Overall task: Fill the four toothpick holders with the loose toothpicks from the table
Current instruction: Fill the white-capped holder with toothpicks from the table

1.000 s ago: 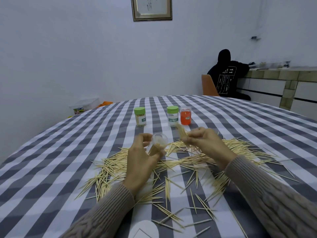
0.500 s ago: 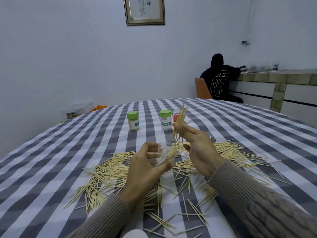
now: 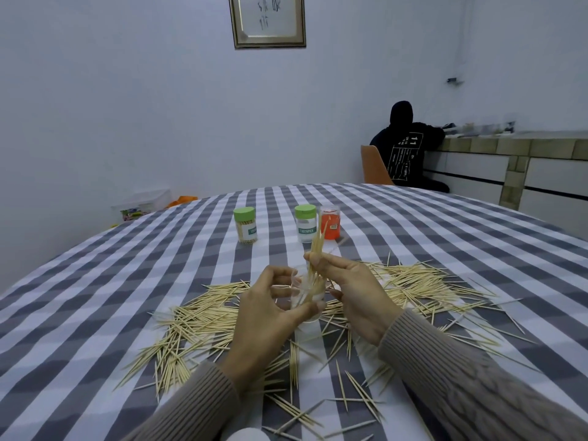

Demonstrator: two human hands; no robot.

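Here the left hand (image 3: 270,310) grips the clear holder (image 3: 310,296) upright above the table's (image 3: 95,297) near middle, while the right hand (image 3: 353,291) pinches a toothpick bundle (image 3: 316,249) standing nearly vertical directly over it, lower tips already inside the mouth.

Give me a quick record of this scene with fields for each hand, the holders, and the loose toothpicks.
left hand: grips clear holder
right hand: pinches toothpick bundle, its lower ends in the clear holder
green-lidded holders: two, upright, capped
orange holder: upright
loose toothpicks: scattered on checked tablecloth
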